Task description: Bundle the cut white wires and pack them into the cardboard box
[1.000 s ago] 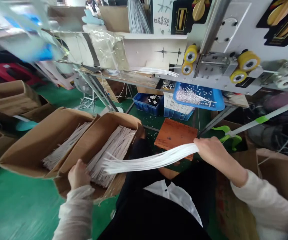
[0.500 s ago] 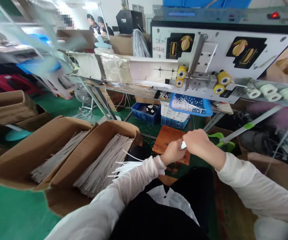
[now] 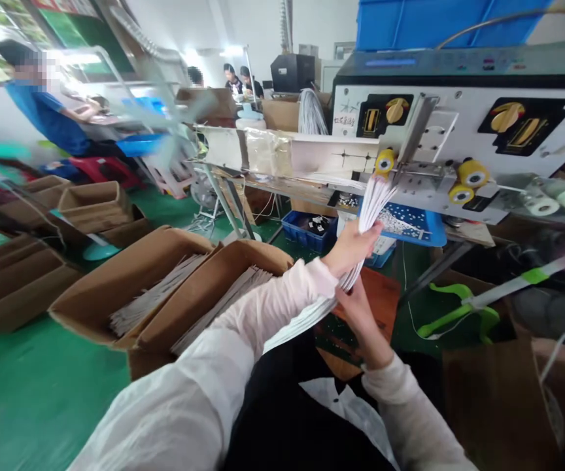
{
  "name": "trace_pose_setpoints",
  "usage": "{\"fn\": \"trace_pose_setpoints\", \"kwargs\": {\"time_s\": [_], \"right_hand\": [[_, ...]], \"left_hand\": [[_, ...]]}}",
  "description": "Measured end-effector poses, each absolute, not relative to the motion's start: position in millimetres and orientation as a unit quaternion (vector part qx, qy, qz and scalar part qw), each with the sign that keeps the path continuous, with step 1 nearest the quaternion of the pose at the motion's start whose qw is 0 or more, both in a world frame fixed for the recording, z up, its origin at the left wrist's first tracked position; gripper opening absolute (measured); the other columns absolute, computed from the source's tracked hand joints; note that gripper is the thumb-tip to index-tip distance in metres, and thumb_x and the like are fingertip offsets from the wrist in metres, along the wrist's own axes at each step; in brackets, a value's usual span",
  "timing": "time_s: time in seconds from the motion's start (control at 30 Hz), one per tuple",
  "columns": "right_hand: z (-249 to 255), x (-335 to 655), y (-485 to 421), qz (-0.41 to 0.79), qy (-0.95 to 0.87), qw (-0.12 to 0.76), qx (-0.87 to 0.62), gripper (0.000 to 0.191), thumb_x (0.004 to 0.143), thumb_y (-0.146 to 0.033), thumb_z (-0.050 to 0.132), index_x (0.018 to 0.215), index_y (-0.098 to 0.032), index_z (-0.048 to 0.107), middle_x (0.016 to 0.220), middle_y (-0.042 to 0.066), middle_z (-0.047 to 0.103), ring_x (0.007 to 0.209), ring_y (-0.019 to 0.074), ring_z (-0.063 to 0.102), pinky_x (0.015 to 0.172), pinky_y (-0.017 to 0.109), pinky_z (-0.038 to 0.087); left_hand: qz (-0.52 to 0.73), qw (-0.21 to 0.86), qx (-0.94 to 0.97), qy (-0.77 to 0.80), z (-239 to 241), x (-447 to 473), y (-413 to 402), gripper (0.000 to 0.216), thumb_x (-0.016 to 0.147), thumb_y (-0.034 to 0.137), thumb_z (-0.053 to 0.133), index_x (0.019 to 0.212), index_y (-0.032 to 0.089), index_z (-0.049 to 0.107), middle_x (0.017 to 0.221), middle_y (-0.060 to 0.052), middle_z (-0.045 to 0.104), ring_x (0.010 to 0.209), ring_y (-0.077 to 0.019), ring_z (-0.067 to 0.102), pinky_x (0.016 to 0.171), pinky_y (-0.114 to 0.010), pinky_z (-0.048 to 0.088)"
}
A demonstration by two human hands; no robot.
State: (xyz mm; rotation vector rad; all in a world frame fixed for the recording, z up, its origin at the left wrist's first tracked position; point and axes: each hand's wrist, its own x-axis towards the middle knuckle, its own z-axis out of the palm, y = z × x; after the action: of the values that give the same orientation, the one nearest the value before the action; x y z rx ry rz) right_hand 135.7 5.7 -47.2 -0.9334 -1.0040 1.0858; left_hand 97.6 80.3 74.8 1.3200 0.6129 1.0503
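— How is the bundle of thin white strips (image 3: 371, 201) held?
— It is clasped mid-length by the left hand (image 3: 352, 246), lower by the right hand (image 3: 361, 313), fanned upward near the yellow rollers (image 3: 385, 160).

A bundle of white strips (image 3: 371, 204) is held near the middle of the view, slanting from seven o'clock up toward one o'clock. Its upper part is clasped by the left hand (image 3: 351, 245), with the fingers (image 3: 368, 234) closed round it. The right hand (image 3: 361, 314) is wrapped round it just below. Two open cardboard boxes (image 3: 130, 288) filled with similar strips are seen on the green floor (image 3: 32, 392) at nine o'clock from the hands. A machine (image 3: 459, 131) fitted with yellow rollers (image 3: 472, 173) is seen at one o'clock. A blue tray (image 3: 427, 230) of small white pieces is set under it, just behind the strip tips. A reddish wooden board (image 3: 386, 294) is partly covered by the right hand.
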Motion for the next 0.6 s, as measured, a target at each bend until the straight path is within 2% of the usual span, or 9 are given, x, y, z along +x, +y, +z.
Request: {"fn": "trace_pose_setpoints", "kwargs": {"time_s": [0.1, 0.23, 0.37, 0.47, 0.53, 0.6], "right_hand": [[-69.7, 91.0, 19.9, 0.444, -0.350, 0.692, -0.449, 0.046, 0.075, -0.040, 0.075, 0.112, -0.015, 0.064, 0.116, 0.011, 0.071, 0.108, 0.0253, 0.066, 0.097, 0.040, 0.053], [-93.2, 88.5, 34.6, 0.444, -0.380, 0.644, -0.493, 0.030, 0.074, -0.041, 0.074, 0.091, -0.016, 0.068, 0.092, 0.007, 0.075, 0.093, 0.0230, 0.069, 0.088, 0.038, 0.055], [-125.1, 120.8, 40.7, 0.485, -0.404, 0.604, -0.486, 0.026, 0.071, -0.040, 0.077, 0.085, -0.019, 0.069, 0.088, 0.005, 0.075, 0.088, 0.0209, 0.070, 0.079, 0.033, 0.056], [-145.6, 147.3, 43.5, 0.486, -0.366, 0.626, -0.488, 0.034, 0.067, -0.043, 0.080, 0.086, -0.019, 0.066, 0.085, 0.004, 0.073, 0.087, 0.0215, 0.071, 0.074, 0.033, 0.057], [-155.0, 163.5, 43.9, 0.477, -0.340, 0.645, -0.490, 0.040, 0.070, -0.052, 0.075, 0.090, -0.020, 0.063, 0.085, 0.004, 0.071, 0.087, 0.0213, 0.072, 0.076, 0.036, 0.058], [-162.4, 178.8, 41.8, 0.464, -0.325, 0.659, -0.495, 0.046, 0.074, -0.061, 0.068, 0.092, -0.020, 0.062, 0.084, 0.003, 0.069, 0.086, 0.0201, 0.071, 0.078, 0.038, 0.058]], "left_hand": [[0.534, 0.474, 0.640, 0.284, 120.4, 113.9, 95.3, 0.021, 0.090, 0.024, 0.058, 0.070, 0.019, 0.052, 0.056, 0.007, 0.046, 0.054, -0.0084, 0.048, 0.058, -0.024, 0.039], [0.579, 0.337, 0.674, 0.312, 177.6, 129.5, 106.6, 0.023, 0.089, 0.017, 0.052, 0.066, 0.018, 0.052, 0.059, 0.006, 0.052, 0.072, -0.0119, 0.062, 0.068, -0.028, 0.041], [0.605, 0.316, 0.673, 0.287, 209.5, 140.4, 106.2, 0.017, 0.089, 0.017, 0.048, 0.073, 0.021, 0.053, 0.057, 0.009, 0.055, 0.069, -0.0112, 0.066, 0.065, -0.024, 0.044], [0.640, 0.322, 0.656, 0.237, 216.6, 148.0, 102.8, 0.015, 0.087, 0.018, 0.047, 0.073, 0.024, 0.050, 0.056, 0.009, 0.056, 0.071, -0.0110, 0.067, 0.063, -0.022, 0.046], [0.666, 0.334, 0.635, 0.205, 217.9, 150.8, 100.8, 0.023, 0.085, 0.022, 0.042, 0.063, 0.025, 0.039, 0.051, 0.010, 0.052, 0.066, -0.0085, 0.063, 0.061, -0.022, 0.043], [0.670, 0.360, 0.628, 0.165, 218.1, 150.5, 99.8, 0.031, 0.084, 0.030, 0.030, 0.056, 0.026, 0.018, 0.048, 0.011, 0.045, 0.053, -0.0033, 0.055, 0.056, -0.023, 0.039]]}}
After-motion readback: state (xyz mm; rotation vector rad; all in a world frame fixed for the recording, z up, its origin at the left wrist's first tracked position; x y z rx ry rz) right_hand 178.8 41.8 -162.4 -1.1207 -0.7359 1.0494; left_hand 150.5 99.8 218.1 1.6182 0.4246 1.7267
